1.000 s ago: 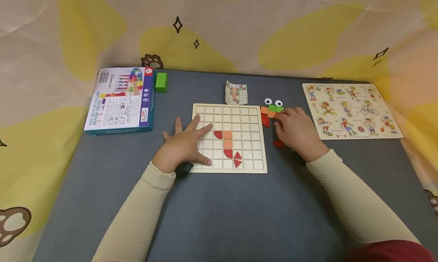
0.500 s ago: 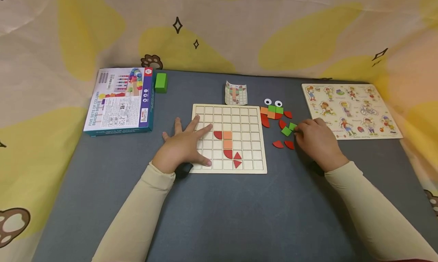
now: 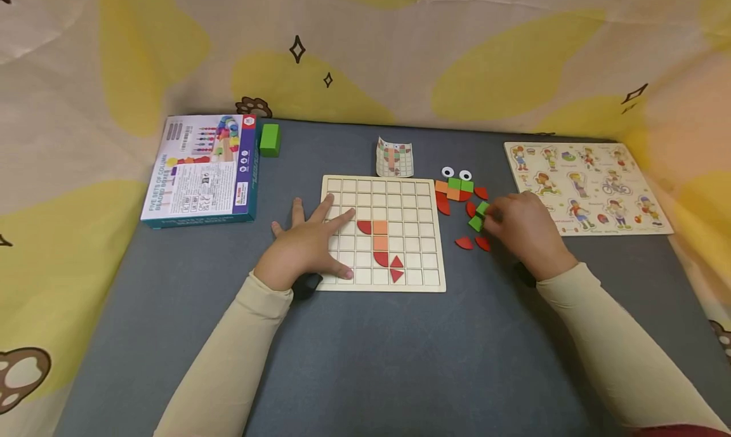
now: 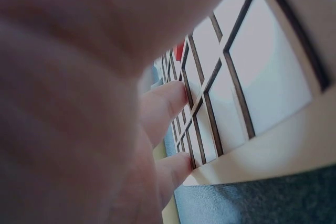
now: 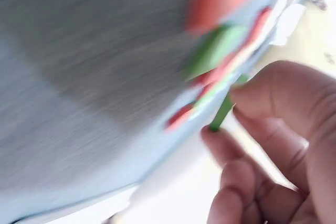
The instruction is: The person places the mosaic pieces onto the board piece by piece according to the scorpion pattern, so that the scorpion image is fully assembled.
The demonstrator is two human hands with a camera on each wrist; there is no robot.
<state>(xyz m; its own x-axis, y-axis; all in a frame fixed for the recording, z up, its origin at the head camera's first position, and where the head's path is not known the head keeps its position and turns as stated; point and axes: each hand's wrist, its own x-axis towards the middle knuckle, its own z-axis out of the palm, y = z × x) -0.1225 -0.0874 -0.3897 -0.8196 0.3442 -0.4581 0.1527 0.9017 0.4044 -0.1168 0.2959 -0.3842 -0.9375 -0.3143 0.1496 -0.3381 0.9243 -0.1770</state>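
1. My right hand (image 3: 522, 234) has thumb and fingertip drawn together on a green square (image 5: 221, 115), pinching its edges, probably to leave its faces uncovered.
2. My left hand (image 3: 305, 243) is spread wide and grasps nothing; thumb and some fingers lie over the left part of the gridded board (image 3: 411, 228), I judge to stop it sliding.
3. On that board, two orange squares (image 3: 379, 228) stack in one column, with red quarter-rounds at upper left and below, and two red triangles (image 3: 396, 260) just beside the lower one.
4. Near my right hand, to the board's right, lie loose red pieces (image 3: 464, 243), more squares and two round eyes (image 3: 448, 172), handy for picking up.
5. Beyond the board's far edge, a curled card (image 3: 395, 158) shows a coloured figure on a grid, placed where I can glance at it.
6. Farther out on the bench (image 3: 388, 361), the box (image 3: 200, 170) reads "FIVE SETS OF COLUMN BEADED BOXES"; its fine print is illegible. The picture puzzle's (image 3: 588, 186) captions are too small to read.
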